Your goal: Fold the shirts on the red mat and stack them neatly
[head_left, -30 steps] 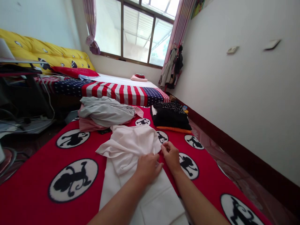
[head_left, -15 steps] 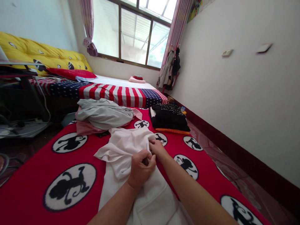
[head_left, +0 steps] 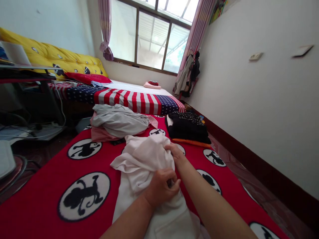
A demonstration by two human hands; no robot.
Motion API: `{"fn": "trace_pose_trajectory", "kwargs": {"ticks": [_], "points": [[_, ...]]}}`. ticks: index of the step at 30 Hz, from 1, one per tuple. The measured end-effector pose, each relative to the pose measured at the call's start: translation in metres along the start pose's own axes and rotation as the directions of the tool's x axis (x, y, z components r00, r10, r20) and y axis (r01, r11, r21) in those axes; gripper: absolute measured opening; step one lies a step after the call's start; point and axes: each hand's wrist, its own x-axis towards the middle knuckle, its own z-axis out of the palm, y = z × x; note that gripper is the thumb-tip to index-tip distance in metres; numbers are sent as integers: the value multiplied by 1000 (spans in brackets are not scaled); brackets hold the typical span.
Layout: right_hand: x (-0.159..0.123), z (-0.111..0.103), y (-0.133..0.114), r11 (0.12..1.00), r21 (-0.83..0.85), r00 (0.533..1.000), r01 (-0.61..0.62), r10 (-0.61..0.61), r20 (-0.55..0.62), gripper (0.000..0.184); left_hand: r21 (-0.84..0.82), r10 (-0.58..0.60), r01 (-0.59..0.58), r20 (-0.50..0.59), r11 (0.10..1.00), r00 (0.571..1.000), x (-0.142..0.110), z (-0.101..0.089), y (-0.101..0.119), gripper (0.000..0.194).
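Note:
A white garment [head_left: 144, 159], its exact kind unclear, lies lengthwise on the red blanket [head_left: 45, 199] with black monkey figures in white ovals. My left hand [head_left: 163, 186] is curled over the garment's right side, thumb and fingers pinching its cloth. Farther up the same edge, my right hand [head_left: 175, 152] grips the fabric near the top right, its fingertips partly hidden in the folds. Between and left of the hands the upper part is bunched and wrinkled, while the lower part lies flatter toward me.
Beyond the garment sit a loose heap of grey and pink clothes [head_left: 119, 121] and, to the right, a stack of folded black clothes [head_left: 188, 127]. Another bed [head_left: 134, 101] stands under the window. A desk [head_left: 30, 68] is at left, a wall [head_left: 261, 99] at right.
My right hand has lifted the garment's upper right edge a little and moved slightly away from me. My left hand has slid a bit nearer along the edge. The view has shifted left.

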Motion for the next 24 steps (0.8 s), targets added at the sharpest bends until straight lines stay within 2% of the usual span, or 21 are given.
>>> {"fn": "trace_pose_trajectory", "kwargs": {"ticks": [4,7,9,10,12,14,18,20,22,24], "points": [[2,-12,13,999,2,988,-51,51,-144,28,16,-90,89,137,996,987,0,-1,1,7],[-2,-23,18,998,-34,960,-45,34,-277,44,82,-133,118,210,990,969,2,-2,2,15],[-8,-28,14,987,-157,934,45,-98,-343,53,132,-140,112,224,985,965,2,-3,2,14],[-12,-29,11,960,-256,922,116,-200,-331,52,152,-142,109,226,982,964,2,-2,1,12],[-19,-27,2,849,-449,902,279,-393,-181,46,174,-142,103,231,979,962,2,-2,0,9],[-22,-24,-5,738,-537,885,409,-463,38,48,176,-135,96,231,980,963,1,-1,0,9],[-13,-15,-14,587,-581,825,564,-431,365,73,177,-126,86,225,980,966,1,-1,1,12],[-1,-12,-20,508,-605,790,613,-372,488,74,184,-134,92,230,979,964,2,-2,2,12],[11,-8,-26,439,-657,789,613,-292,540,60,193,-146,101,237,976,960,3,-2,2,13],[20,-5,-31,392,-731,829,559,-264,492,37,199,-153,105,241,974,958,3,-2,1,14]]}}
